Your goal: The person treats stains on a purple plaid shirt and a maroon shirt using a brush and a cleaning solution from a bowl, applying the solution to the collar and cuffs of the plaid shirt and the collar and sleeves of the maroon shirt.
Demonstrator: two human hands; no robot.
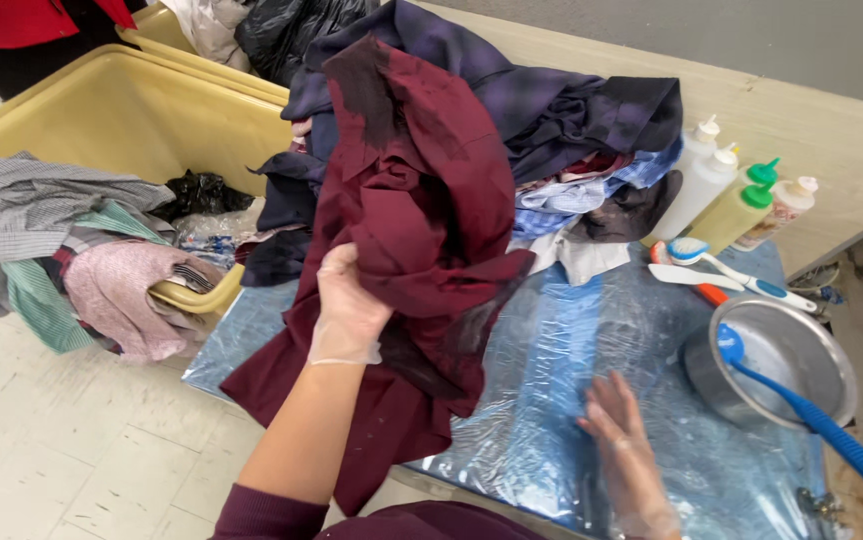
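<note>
One maroon shirt (421, 200) in left hand (346, 310); four squeeze bottles (721, 190) beyond.

Maroon shirt (421, 200) (dark patches), yellow bin (141, 110).

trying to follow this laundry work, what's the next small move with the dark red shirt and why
Probably lower the bunched dark red cloth shirt flat onto the plastic-covered blue table. The gloved left hand grips it raised and crumpled, with dark wet-looking patches, while the gloved right hand rests open on the bare wrinkled plastic beside it.
</note>
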